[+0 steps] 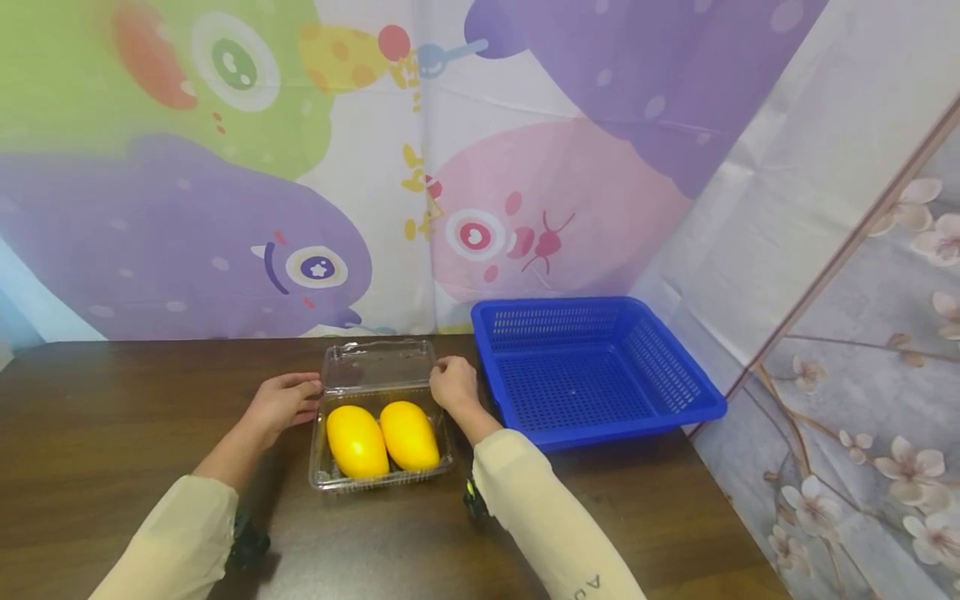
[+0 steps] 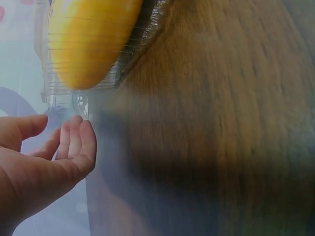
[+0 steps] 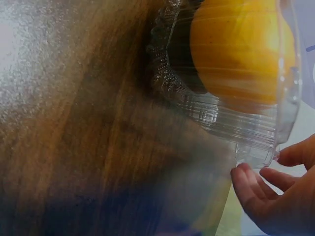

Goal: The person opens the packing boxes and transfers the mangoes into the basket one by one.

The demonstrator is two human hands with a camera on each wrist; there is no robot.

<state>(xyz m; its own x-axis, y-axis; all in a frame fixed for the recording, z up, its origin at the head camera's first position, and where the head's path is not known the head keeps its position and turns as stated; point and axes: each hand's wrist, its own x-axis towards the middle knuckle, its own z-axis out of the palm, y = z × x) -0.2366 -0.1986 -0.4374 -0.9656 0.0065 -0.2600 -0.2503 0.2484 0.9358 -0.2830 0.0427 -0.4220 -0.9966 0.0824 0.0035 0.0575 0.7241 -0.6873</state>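
A clear plastic clamshell box (image 1: 382, 481) sits on the table with its lid (image 1: 378, 367) raised at the far side. Two yellow mangoes, a left one (image 1: 357, 442) and a right one (image 1: 409, 437), lie side by side in its base. At the lid's left edge is my left hand (image 1: 281, 406), its thumb and loosely bent fingers (image 2: 87, 142) apart in the left wrist view. My right hand (image 1: 455, 387) pinches the right edge of the lid between thumb and fingers (image 3: 248, 189). One mango shows through the box wall in each wrist view.
To the right of the box stands a blue plastic basket (image 1: 600, 425) with slotted walls, close to my right hand. A cartoon-printed cloth (image 1: 397, 275) hangs behind the brown wooden table (image 1: 135, 433). Flower-patterned cloth (image 1: 862, 417) borders the right side.
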